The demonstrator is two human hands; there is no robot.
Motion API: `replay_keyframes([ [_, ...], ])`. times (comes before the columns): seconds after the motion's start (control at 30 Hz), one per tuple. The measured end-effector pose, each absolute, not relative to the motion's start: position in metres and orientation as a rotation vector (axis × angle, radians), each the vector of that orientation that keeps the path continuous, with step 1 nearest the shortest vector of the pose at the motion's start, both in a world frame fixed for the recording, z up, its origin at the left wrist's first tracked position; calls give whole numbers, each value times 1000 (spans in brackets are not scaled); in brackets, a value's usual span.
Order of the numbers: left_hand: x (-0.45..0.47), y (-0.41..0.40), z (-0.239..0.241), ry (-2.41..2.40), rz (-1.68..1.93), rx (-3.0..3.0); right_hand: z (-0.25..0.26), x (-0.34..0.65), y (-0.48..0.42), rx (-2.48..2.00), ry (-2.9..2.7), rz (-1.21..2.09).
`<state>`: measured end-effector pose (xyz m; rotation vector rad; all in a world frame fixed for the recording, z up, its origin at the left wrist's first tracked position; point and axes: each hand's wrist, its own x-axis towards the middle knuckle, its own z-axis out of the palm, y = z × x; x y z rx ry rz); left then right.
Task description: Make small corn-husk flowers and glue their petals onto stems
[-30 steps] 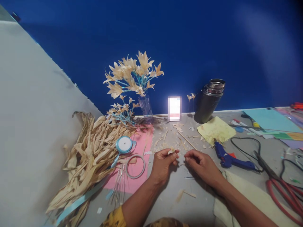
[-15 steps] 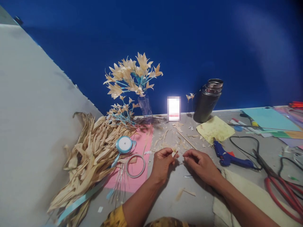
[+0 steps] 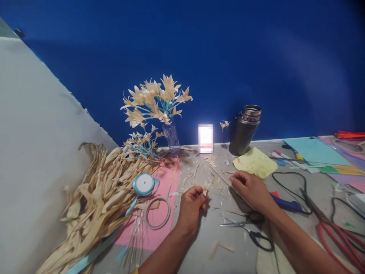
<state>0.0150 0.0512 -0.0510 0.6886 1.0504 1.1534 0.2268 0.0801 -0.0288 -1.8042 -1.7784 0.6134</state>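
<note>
In my left hand (image 3: 192,209), thumb and fingers pinch a small pale flower (image 3: 205,189) made of dried husk. My right hand (image 3: 249,189) is to its right, near the yellow paper (image 3: 253,163), fingers loosely bent with nothing visible in them. It covers the front of a blue glue gun (image 3: 291,204); only the handle side shows. Dark-handled scissors (image 3: 261,240) lie below my right hand, their blades pointing left. A thin stick (image 3: 219,174) and husk scraps lie beyond both hands.
On the left are a heap of dried husks (image 3: 94,201), a blue ribbon spool (image 3: 144,184), a tape ring (image 3: 157,227) and wires on pink paper (image 3: 168,179). Behind stand a flower vase (image 3: 171,137), a bright screen (image 3: 205,139) and a dark flask (image 3: 245,131). Large red-handled shears (image 3: 327,228) lie right.
My right hand has moved right, away from the flower and over the glue gun. The dark-handled scissors now show more fully. My left hand keeps the flower; the view has shifted slightly.
</note>
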Motion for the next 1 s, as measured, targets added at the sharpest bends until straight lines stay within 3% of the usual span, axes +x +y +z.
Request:
replay_keyframes([
  [0.13, 16, 51, -51, 1020, 1122, 623, -25, 219, 119, -2057, -1947, 456],
  [0.4, 9, 54, -41, 983, 1150, 575, -38, 193, 169, -2142, -2092, 373],
  [1.0, 4, 59, -44, 909, 1123, 417, -53, 190, 179, -1997, -2072, 436],
])
